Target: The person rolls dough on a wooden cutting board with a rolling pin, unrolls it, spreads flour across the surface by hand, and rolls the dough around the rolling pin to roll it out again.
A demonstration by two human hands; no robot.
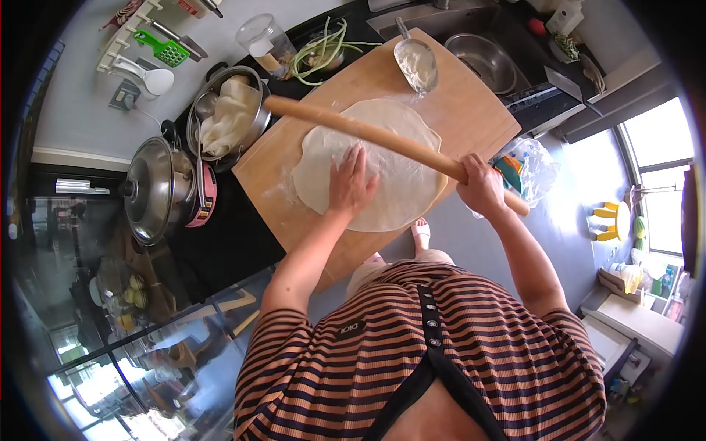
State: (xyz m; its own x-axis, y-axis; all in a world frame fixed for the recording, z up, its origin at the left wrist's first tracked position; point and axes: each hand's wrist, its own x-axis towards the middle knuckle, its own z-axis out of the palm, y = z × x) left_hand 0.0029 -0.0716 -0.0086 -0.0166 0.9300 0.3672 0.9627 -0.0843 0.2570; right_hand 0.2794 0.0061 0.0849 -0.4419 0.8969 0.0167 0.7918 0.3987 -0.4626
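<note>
A wide, flat sheet of dough point(397, 195) lies on the wooden board point(471, 95), its lower edge near the board's front edge. My left hand point(353, 180) rests on the dough with its fingers stretched out and holds nothing. My right hand point(482, 185) is wrapped round a long wooden rolling pin point(360, 128) near its right end. The pin slants across the view above the dough, from upper left to lower right. Loose flour shows on the board left of the dough. A metal scoop point(417, 65) with flour lies at the board's far edge.
Left of the board stand a pot point(229, 114) with pale wrappers or cloth and a lidded pot point(151, 187). Behind are a clear jar point(263, 44) and green stalks point(323, 51). A sink basin point(482, 62) is at the back right, a plastic bag point(533, 169) at the right.
</note>
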